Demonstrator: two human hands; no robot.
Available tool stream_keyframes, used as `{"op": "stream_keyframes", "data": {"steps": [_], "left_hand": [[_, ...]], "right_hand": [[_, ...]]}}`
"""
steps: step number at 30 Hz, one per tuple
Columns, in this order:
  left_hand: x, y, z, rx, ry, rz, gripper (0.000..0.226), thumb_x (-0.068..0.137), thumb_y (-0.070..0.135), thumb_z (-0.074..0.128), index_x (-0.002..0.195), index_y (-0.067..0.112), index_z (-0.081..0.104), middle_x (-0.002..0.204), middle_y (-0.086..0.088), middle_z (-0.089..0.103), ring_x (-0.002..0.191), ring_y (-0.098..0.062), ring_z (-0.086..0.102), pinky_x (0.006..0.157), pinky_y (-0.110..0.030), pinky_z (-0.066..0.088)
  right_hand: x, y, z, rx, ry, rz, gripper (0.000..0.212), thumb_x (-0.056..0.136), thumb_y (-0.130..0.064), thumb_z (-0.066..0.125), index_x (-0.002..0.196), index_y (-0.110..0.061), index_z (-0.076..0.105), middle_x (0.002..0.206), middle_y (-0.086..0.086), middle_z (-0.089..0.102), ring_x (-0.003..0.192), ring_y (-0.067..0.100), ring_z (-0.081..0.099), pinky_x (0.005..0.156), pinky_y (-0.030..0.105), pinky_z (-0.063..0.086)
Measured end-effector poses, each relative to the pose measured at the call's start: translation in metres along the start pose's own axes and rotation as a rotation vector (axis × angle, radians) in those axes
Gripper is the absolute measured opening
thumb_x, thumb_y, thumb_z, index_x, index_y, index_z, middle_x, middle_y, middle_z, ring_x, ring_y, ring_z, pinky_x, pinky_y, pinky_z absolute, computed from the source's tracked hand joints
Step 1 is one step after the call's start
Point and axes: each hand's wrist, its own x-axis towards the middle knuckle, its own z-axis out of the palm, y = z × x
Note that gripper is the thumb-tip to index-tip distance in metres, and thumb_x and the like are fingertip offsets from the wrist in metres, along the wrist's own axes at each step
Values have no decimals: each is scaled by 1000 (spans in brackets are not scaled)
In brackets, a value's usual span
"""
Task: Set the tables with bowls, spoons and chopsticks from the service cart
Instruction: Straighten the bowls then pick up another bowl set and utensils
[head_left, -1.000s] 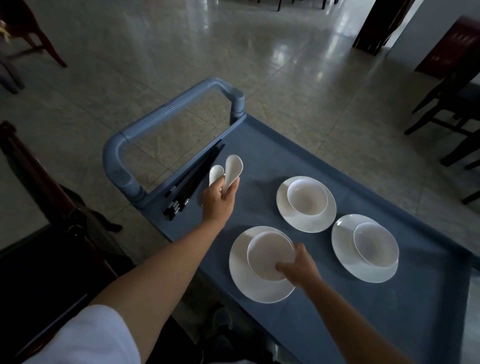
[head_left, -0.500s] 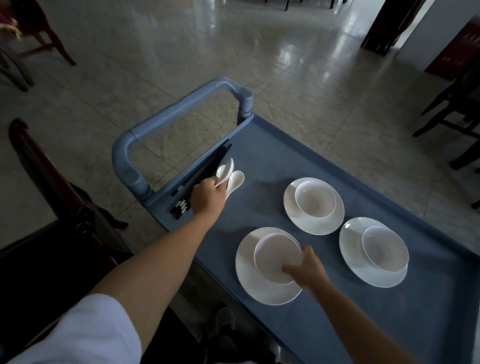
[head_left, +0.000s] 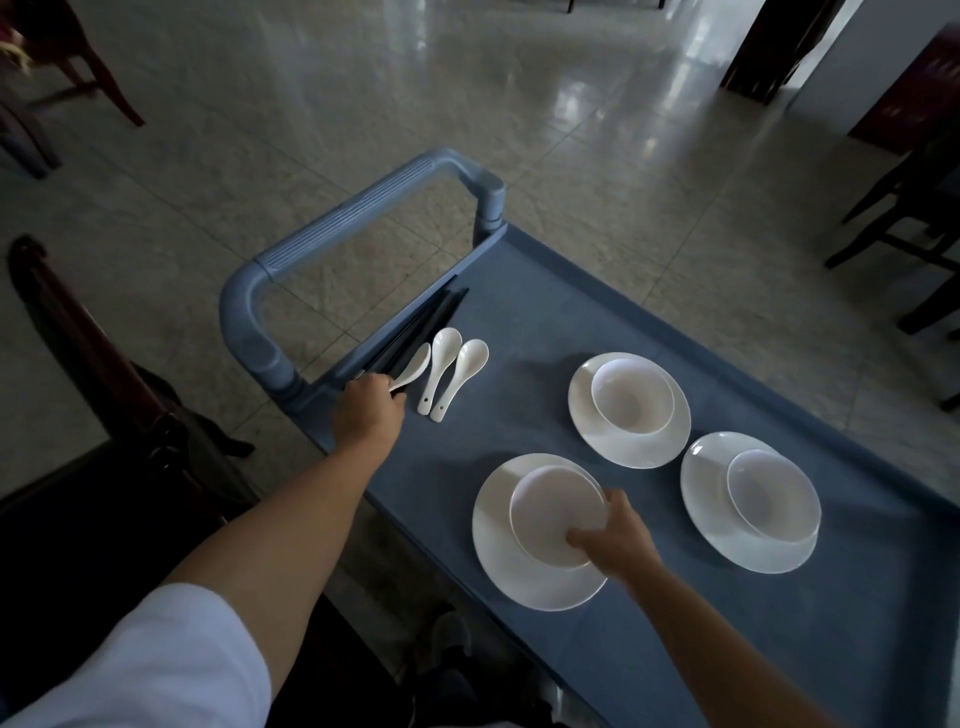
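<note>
On the blue service cart, my left hand holds the handle of a white spoon beside the near ends of the black chopsticks. Whether the fingers also hold the chopsticks I cannot tell. Two more white spoons lie loose just right of it. My right hand grips the rim of the nearest white bowl, which sits on a white plate.
Two other bowls, middle and right, sit on their own plates on the cart. The cart's handle rises at the far left end. A dark wooden chair stands left; more chairs stand right on the tiled floor.
My left hand has come down and moved left to the chopsticks' near ends; two spoons now lie free on the cart. My right hand has stayed on the near bowl.
</note>
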Motion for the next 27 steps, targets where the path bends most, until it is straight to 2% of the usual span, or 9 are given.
{"op": "stream_keyframes", "data": {"steps": [3, 5, 13, 16, 19, 22, 25, 27], "left_hand": [[1, 8, -3, 109, -20, 13, 18, 90, 26, 65, 99, 11, 70, 94, -13, 70, 88, -34, 67, 64, -40, 55], [3, 13, -4, 148, -36, -1, 20, 90, 25, 65, 103, 10, 69, 99, -15, 70, 93, -35, 67, 69, -42, 56], [10, 25, -5, 261, -125, 1, 14, 85, 17, 68, 96, 8, 64, 98, -14, 69, 93, -34, 66, 66, -42, 54], [16, 26, -9, 246, -202, 0, 21, 81, 26, 72, 93, 11, 64, 95, -12, 68, 90, -33, 65, 65, -40, 55], [18, 26, -11, 240, -287, 8, 31, 76, 42, 73, 83, 15, 61, 82, -6, 64, 78, -28, 64, 56, -33, 51], [16, 23, -10, 242, -313, -4, 40, 75, 54, 67, 79, 15, 58, 80, -4, 61, 78, -27, 64, 59, -32, 51], [12, 18, -10, 275, -316, 9, 29, 75, 40, 69, 78, 15, 55, 85, -6, 59, 75, -26, 58, 60, -32, 50], [10, 13, -9, 285, -319, 20, 21, 80, 33, 63, 81, 15, 54, 89, -7, 59, 75, -26, 56, 62, -33, 50]], "right_hand": [[-1, 0, 1, 2, -2, -6, 65, 74, -18, 79, 129, -13, 44, 121, 11, 56, 105, 30, 57, 86, 45, 52], [-1, 1, 0, -2, 0, -9, 65, 74, -18, 79, 129, -13, 45, 120, 11, 56, 104, 30, 57, 86, 45, 52], [-1, 1, 0, -11, 6, -6, 66, 73, -19, 79, 129, -13, 45, 121, 11, 56, 104, 29, 57, 84, 42, 51], [-1, 1, 1, -8, 3, -2, 66, 73, -19, 79, 129, -13, 45, 122, 12, 56, 105, 30, 57, 85, 43, 51], [0, 2, 0, 0, 5, -5, 65, 73, -19, 79, 128, -13, 46, 122, 12, 56, 104, 30, 57, 81, 39, 49], [1, 3, 1, -8, 1, -10, 66, 73, -20, 79, 129, -12, 45, 123, 11, 55, 104, 29, 56, 80, 38, 48], [2, 3, 1, -13, 1, -11, 67, 73, -21, 80, 130, -13, 45, 122, 11, 56, 103, 28, 56, 79, 38, 48], [2, 3, 1, -19, 0, -9, 68, 73, -22, 80, 131, -14, 45, 122, 11, 56, 104, 28, 56, 81, 39, 50]]}}
